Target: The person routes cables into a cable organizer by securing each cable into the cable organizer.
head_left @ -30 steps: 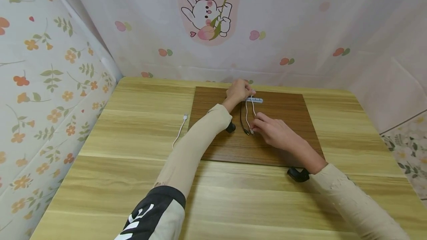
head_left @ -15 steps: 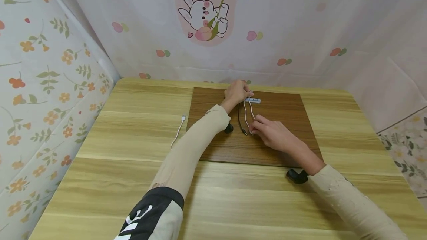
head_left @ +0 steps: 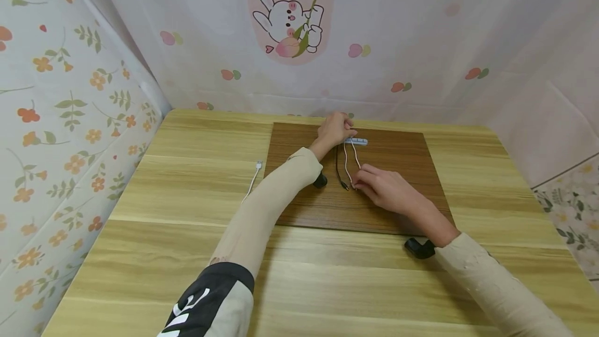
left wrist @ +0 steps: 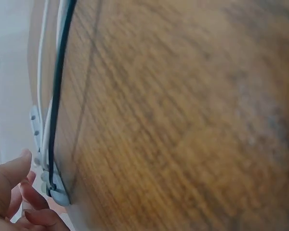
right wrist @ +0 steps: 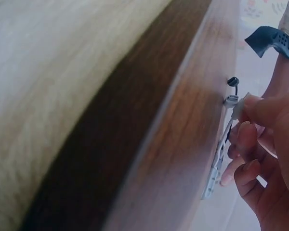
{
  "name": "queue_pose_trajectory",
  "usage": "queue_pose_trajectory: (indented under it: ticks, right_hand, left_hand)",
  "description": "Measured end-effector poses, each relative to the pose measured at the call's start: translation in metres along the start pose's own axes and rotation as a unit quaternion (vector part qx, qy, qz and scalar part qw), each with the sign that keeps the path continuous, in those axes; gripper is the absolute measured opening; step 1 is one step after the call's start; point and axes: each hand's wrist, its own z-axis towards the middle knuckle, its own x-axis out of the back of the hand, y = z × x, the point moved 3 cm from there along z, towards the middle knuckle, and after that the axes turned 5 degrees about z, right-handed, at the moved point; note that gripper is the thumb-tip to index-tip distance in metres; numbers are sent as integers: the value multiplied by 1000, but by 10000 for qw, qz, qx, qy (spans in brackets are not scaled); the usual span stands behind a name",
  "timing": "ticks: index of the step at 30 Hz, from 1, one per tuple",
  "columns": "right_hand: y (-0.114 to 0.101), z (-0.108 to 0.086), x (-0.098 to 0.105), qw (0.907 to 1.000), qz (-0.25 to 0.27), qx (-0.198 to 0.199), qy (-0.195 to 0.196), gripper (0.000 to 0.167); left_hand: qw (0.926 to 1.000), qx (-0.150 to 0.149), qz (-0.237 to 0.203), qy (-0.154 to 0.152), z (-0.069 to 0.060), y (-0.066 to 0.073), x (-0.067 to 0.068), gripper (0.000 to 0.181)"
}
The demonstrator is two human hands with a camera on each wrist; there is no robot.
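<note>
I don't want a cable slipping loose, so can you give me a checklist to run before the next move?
1. Right hand holding a white cable: ok, pinched near its end.
2. Left hand gripping anything: cannot tell; its fingers are at the pale blue holder.
3. Holder on the brown board: ok.
4. Black cable in a slot: ok, by the left wrist view.
5. White cables fully seated: cannot tell.
6. USB plug away from both hands: ok.

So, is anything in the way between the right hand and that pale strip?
Nothing visible: the white cable the right hand pinches runs across the board to the pale strip. The left hand is by the strip's left end.
</note>
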Motion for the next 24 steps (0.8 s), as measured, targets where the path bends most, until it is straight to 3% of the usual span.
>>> queue_pose_trajectory:
  ticks: [11, 24]
  right_hand:
    - [-2, 1, 2, 9998, 87, -143, -93, 10]
    - [-2, 4, 4, 9995, 272, 104, 138, 5]
  left_hand:
    - [9993, -242, -297, -30, -5, -1, 11, 23]
    - [9962, -697, -520, -29, -21, -17, 23, 19]
